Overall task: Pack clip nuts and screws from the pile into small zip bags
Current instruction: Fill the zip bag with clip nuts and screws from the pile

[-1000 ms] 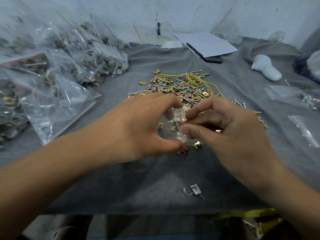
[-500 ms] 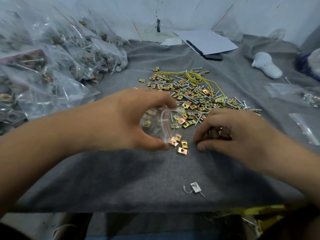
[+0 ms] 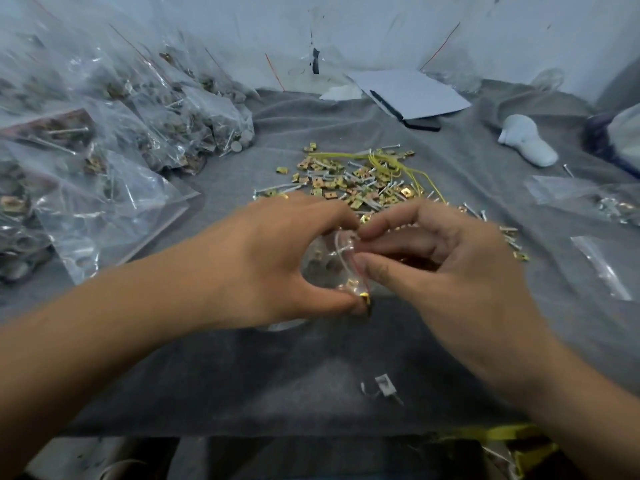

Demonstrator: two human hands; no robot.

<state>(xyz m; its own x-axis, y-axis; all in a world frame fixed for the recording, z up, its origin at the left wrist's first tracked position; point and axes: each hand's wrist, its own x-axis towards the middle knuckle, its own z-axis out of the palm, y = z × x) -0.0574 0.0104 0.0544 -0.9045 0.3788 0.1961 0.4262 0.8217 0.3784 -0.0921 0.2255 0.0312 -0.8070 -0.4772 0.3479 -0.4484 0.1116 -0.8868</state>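
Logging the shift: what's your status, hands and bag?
Left hand holding small zip bag open. Right hand pinched at its mouth. Pile just beyond, nothing in the way.

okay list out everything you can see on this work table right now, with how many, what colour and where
Small zip bag: one, clear with a red seal line, held between both hands, some parts inside.
Pile of clip nuts and screws: too many to count, brass and silver, centre of the cloth beyond the hands.
Yellow wire: one tangle, on the pile.
Filled bags: many, clear, heaped at left.
Empty bags: a few, clear, right edge.
Paper: white, far centre.
White object: one, far right.
Small grey clip: one, near edge.
Grey cloth: covers the table.
Left hand: holds the bag.
Right hand: fingertips at the bag's mouth.
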